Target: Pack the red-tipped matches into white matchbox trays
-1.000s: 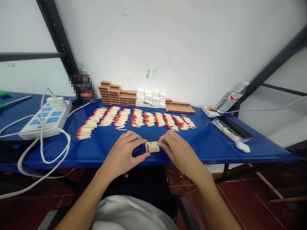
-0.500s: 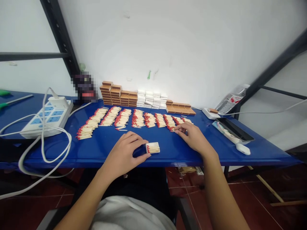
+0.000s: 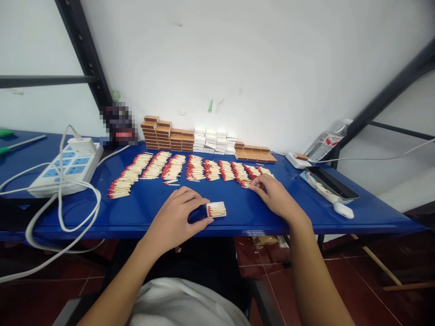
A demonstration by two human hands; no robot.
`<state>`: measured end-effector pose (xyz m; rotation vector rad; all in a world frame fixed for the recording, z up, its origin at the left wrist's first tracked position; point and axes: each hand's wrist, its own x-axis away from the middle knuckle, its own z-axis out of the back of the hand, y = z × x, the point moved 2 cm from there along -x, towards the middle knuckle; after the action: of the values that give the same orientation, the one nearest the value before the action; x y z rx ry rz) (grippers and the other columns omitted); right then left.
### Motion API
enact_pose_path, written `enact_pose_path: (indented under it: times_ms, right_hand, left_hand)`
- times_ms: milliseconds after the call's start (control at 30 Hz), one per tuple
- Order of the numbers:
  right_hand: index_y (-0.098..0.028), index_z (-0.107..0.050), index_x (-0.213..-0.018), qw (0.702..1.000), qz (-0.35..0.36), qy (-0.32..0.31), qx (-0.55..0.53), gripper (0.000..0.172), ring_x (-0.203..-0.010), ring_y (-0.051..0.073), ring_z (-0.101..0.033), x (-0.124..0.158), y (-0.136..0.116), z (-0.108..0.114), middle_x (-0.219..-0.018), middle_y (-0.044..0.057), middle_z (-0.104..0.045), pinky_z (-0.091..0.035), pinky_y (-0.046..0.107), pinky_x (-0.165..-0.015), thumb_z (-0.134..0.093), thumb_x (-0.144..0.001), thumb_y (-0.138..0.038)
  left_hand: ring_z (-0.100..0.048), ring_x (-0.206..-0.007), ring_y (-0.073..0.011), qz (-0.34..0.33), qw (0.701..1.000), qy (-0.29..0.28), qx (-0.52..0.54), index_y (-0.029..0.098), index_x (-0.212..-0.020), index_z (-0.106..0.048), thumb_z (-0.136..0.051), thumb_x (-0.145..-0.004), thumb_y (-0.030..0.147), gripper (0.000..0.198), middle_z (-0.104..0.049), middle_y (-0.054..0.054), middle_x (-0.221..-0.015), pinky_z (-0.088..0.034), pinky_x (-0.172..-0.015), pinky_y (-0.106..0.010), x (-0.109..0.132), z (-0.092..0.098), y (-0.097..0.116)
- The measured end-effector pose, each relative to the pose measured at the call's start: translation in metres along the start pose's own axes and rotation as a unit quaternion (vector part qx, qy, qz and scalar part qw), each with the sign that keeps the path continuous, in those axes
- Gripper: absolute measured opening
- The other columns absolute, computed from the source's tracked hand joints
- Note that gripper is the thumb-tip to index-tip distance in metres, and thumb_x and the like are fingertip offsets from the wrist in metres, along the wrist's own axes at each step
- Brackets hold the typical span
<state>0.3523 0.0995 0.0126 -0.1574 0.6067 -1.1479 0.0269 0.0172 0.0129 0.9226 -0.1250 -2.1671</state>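
Observation:
A small white matchbox tray [image 3: 220, 215] lies near the table's front edge, partly filled with red-tipped matches [image 3: 217, 210]. The thumb and index finger of my left hand [image 3: 181, 210] grip its left end. Farther right, my right hand [image 3: 270, 192] is at the near end of a match pile [image 3: 240, 174], thumb and index finger pinched together. Whether a match sits between those fingertips is too small to make out. Several more piles, such as the one at the far left [image 3: 127, 178], run in slanted rows across the table.
Brown matchbox sleeves [image 3: 168, 138] and white trays [image 3: 215, 142] stand stacked along the wall. A power strip [image 3: 71, 165] with looped white cables is on the left. At right are an open black case [image 3: 335, 183], a white earbud case [image 3: 344, 210] and a plastic bottle [image 3: 328, 142].
My right hand has shifted very slightly to the right at the match pile, still pinched. The left hand and the tray stay in place.

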Motion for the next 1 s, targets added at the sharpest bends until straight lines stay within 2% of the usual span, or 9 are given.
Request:
enact_pose_path:
  times_ms: [300, 567, 667, 800, 900, 1000]
  right_hand:
    - [-0.02, -0.069, -0.096, 1.0, 0.0, -0.006, 0.011, 0.026, -0.086, 0.023, -0.059, 0.001, 0.002, 0.0, -0.094, 0.007, -0.064, -0.047, 0.036, -0.08, -0.059, -0.104, -0.042]
    - [-0.021, -0.064, -0.094, 1.0, -0.001, -0.018, 0.001, 0.024, -0.092, 0.026, -0.06, 0.003, -0.002, 0.002, -0.095, 0.008, -0.065, -0.048, 0.039, -0.082, -0.055, -0.106, -0.04]
    - [-0.022, -0.063, -0.094, 1.0, 0.013, -0.01, -0.007, 0.021, -0.09, 0.025, -0.06, 0.01, -0.022, 0.007, -0.096, 0.008, -0.065, -0.049, 0.039, -0.082, -0.056, -0.107, -0.038]
    - [-0.023, -0.064, -0.098, 0.998, 0.056, -0.014, -0.028, 0.018, -0.094, 0.025, -0.061, 0.023, -0.069, 0.009, -0.101, 0.008, -0.066, -0.051, 0.038, -0.084, -0.056, -0.109, -0.035]
    - [-0.024, -0.062, -0.102, 0.994, 0.093, -0.039, -0.029, 0.016, -0.1, 0.024, -0.062, 0.031, -0.105, 0.0, -0.106, 0.008, -0.065, -0.052, 0.039, -0.09, -0.052, -0.112, -0.031]
    - [-0.023, -0.061, -0.102, 0.992, 0.114, -0.057, -0.007, 0.015, -0.1, 0.024, -0.063, 0.032, -0.128, -0.013, -0.107, 0.008, -0.064, -0.053, 0.039, -0.09, -0.051, -0.112, -0.026]
  left_hand:
    - [-0.065, -0.108, -0.0255, 0.0, 1.0, -0.002, 0.002, 0.021, -0.12, -0.075, -0.081, -0.096, 0.037, 0.03, -0.075, -0.007, -0.111, -0.053, -0.101, -0.045, 0.001, 0.001, 0.001]
    - [-0.065, -0.11, -0.0263, 0.004, 1.0, -0.003, 0.005, 0.022, -0.122, -0.075, -0.082, -0.096, 0.037, 0.031, -0.075, -0.007, -0.113, -0.053, -0.101, -0.046, 0.0, 0.0, 0.0]
    - [-0.065, -0.11, -0.0263, 0.002, 1.0, -0.001, 0.006, 0.022, -0.121, -0.075, -0.082, -0.096, 0.036, 0.03, -0.075, -0.007, -0.112, -0.053, -0.102, -0.046, 0.0, 0.0, 0.0]
    - [-0.065, -0.109, -0.0262, 0.0, 1.0, 0.0, 0.001, 0.023, -0.121, -0.075, -0.081, -0.096, 0.037, 0.029, -0.075, -0.007, -0.111, -0.054, -0.101, -0.046, 0.0, -0.001, 0.0]
    - [-0.065, -0.108, -0.026, -0.003, 1.0, 0.003, 0.001, 0.023, -0.12, -0.075, -0.081, -0.097, 0.038, 0.029, -0.075, -0.007, -0.111, -0.053, -0.1, -0.046, 0.0, -0.001, 0.0]
    - [-0.065, -0.108, -0.0254, -0.005, 1.0, 0.001, 0.003, 0.022, -0.121, -0.074, -0.081, -0.097, 0.038, 0.03, -0.075, -0.006, -0.111, -0.053, -0.1, -0.045, 0.0, -0.001, 0.0]
